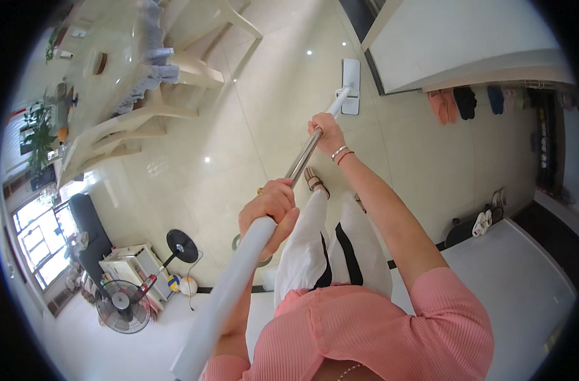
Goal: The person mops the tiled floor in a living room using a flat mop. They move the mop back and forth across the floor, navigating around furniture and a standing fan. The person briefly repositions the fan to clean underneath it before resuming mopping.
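A flat mop with a white, oblong head lies against the shiny tiled floor ahead of me. Its long white and silver pole slants from the head back toward my left side. My left hand, wearing a ring, is wrapped round the pole near the thick white upper section. Farther down, my right hand grips the pole where the silver part meets the lower white tube. Bracelets circle my right wrist. The mop head rests close to the white door or panel's edge.
Pale wooden chairs and a table stand at the left. A floor fan and balls are at the lower left. Slippers line the right wall, and white shoes sit lower right.
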### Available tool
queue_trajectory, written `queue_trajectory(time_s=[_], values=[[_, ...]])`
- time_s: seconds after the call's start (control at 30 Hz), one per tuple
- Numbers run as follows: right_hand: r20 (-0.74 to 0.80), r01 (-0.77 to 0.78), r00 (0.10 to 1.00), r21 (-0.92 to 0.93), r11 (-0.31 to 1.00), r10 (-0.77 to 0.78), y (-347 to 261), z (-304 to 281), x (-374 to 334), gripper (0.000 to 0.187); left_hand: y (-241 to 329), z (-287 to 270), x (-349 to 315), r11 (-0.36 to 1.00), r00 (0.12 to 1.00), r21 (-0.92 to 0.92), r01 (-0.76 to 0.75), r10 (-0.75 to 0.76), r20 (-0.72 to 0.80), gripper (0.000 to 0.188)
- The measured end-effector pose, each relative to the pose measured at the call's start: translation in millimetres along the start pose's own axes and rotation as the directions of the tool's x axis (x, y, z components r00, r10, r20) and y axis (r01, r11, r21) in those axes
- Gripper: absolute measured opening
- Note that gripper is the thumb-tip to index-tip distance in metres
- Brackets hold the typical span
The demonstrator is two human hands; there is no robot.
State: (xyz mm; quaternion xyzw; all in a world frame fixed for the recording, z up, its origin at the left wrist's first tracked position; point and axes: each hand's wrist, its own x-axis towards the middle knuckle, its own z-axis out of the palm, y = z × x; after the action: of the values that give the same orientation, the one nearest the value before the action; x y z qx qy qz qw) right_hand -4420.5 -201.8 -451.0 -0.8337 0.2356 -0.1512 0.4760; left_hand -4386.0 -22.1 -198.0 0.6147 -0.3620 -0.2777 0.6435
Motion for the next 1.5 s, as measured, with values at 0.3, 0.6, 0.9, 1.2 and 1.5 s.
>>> queue_trajectory(time_s=[0.3, 0.6, 0.9, 1.2, 1.5], values=[[-0.057, 0.079, 0.996, 0.087, 0.993, -0.074, 48, 1, 112, 0.017, -54, -17, 86, 0.995, 0.996, 0.074, -0.072, 0.069, 0.052, 0.029], [-0.100, 0.134, 0.986, 0.006, 0.991, -0.133, 114, -41, 275, 0.018, -125, 4, 236, 0.989, 0.988, 0.071, -0.129, 0.134, -0.075, 0.029], [0.247, 0.266, 0.940, -0.105, 0.958, -0.234, 166, -91, 491, 0.015, -167, 4, 423, 0.996, 0.935, 0.071, -0.061, 0.082, -0.344, 0.028], [0.314, 0.401, 0.885, -0.138, 0.906, -0.344, 212, -90, 657, 0.008, -237, -33, 551, 0.993, 0.911, 0.075, -0.090, 0.113, -0.397, 0.027], [0.483, 0.488, 0.817, -0.290, 0.824, -0.314, 228, -71, 664, 0.007, -270, -37, 532, 0.997, 0.862, 0.024, -0.073, 0.075, -0.502, 0.026]])
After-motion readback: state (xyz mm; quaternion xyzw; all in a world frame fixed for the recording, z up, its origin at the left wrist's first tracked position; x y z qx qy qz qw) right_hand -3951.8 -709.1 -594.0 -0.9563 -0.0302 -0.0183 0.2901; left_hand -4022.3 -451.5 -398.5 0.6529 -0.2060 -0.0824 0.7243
